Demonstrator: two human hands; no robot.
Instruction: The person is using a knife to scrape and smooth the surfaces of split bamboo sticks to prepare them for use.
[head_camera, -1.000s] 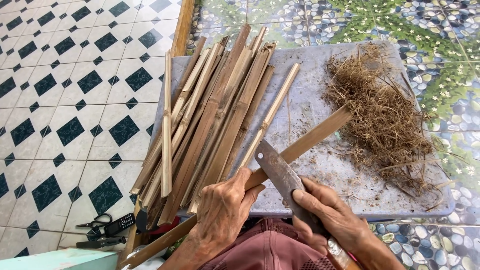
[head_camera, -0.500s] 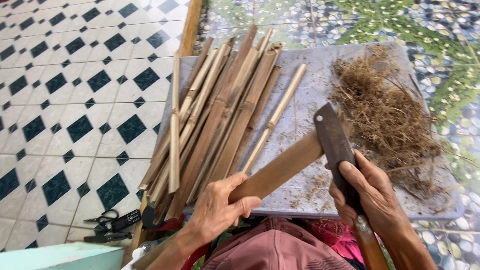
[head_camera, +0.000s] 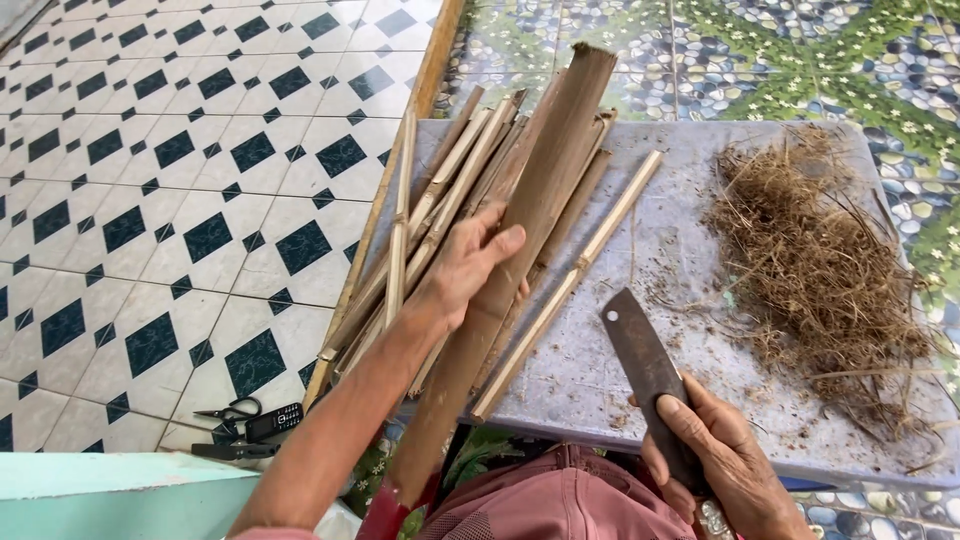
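The left grip (head_camera: 465, 270) clasps a wide bamboo slat (head_camera: 520, 250) held over the counter (head_camera: 620, 390), while the right grip (head_camera: 715, 460) holds a cleaver (head_camera: 645, 365).

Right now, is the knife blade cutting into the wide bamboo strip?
No, the right hand holds the knife apart from the wide bamboo strip that the left hand grips.

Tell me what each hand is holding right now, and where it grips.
Left hand grips the wide bamboo slat about mid-length. Right hand holds the cleaver where blade meets handle.
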